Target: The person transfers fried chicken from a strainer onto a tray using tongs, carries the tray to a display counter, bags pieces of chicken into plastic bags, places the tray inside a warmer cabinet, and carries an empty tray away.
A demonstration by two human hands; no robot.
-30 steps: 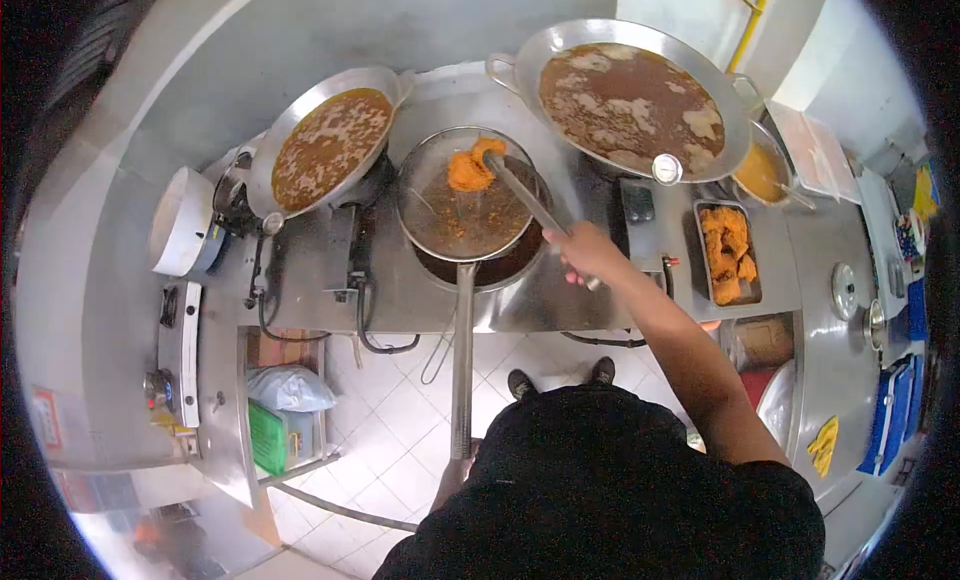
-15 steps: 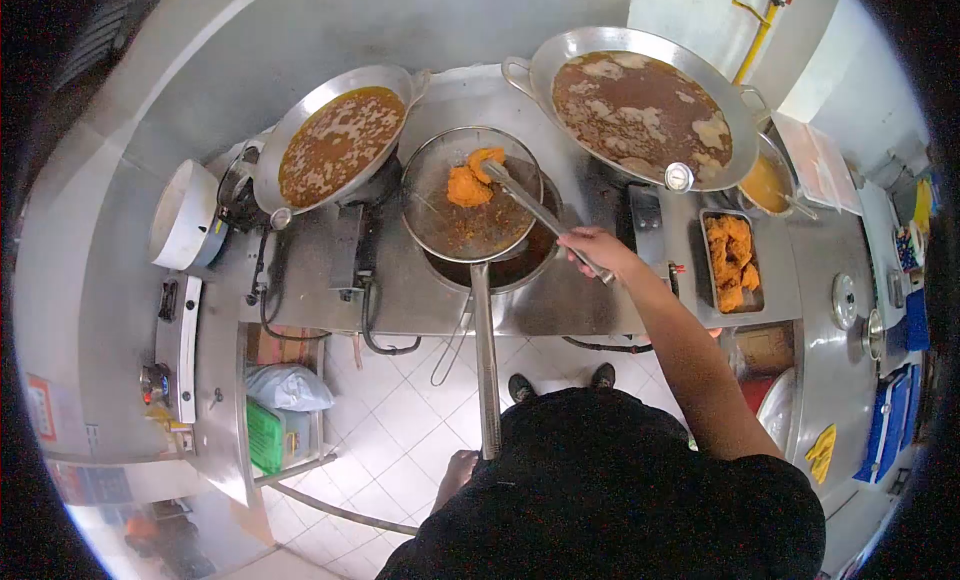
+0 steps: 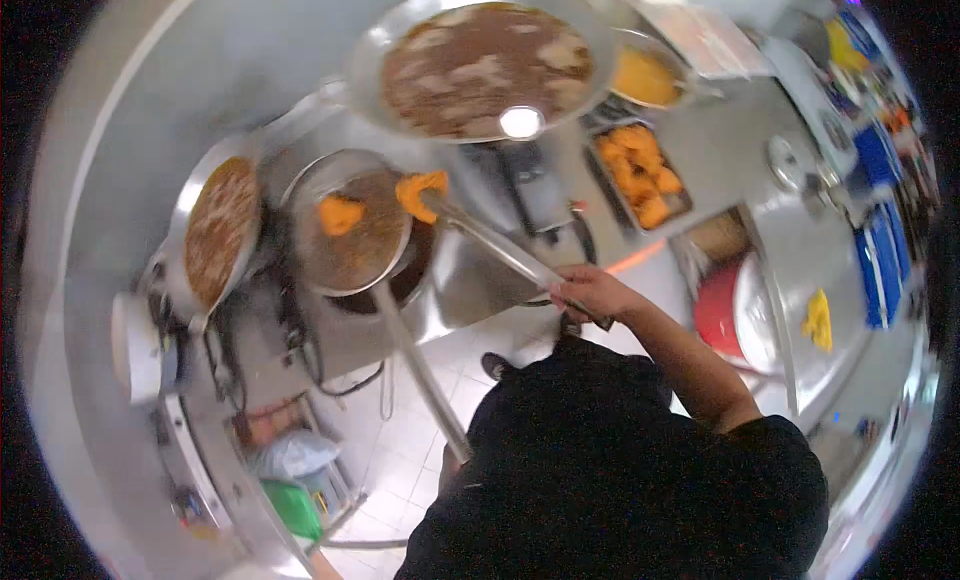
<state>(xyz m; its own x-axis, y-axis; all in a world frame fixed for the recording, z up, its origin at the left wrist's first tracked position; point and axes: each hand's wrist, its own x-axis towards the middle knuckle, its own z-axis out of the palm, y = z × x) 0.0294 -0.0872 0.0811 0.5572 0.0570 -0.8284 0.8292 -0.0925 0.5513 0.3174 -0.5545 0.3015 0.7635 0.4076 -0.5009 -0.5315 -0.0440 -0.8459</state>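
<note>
My right hand [image 3: 598, 294] grips metal tongs [image 3: 505, 252]. Their jaws are closed on a piece of orange fried chicken [image 3: 420, 196], just past the right rim of a round mesh strainer [image 3: 375, 252]. One more fried piece [image 3: 341, 215] lies in the strainer. Below the strainer is a pot of dark liquid [image 3: 412, 278], partly covered. The strainer's long handle reaches to my waist, where my left hand [image 3: 447, 472] is closed at its end, its fingers mostly hidden. To the right, a metal tray [image 3: 676, 212] holds several fried pieces.
A big wok of bubbling oil [image 3: 365, 85] stands at the back, another wok [image 3: 252, 185] at the left. A bowl of yellow liquid [image 3: 684, 80] is behind the tray. A red bucket [image 3: 718, 310] sits below the counter, and a yellow cloth [image 3: 820, 320] lies at the right.
The tongs have lifted one fried piece out of the strainer and carried it right, past the rim. My view has turned toward the right, blurring the scene.
</note>
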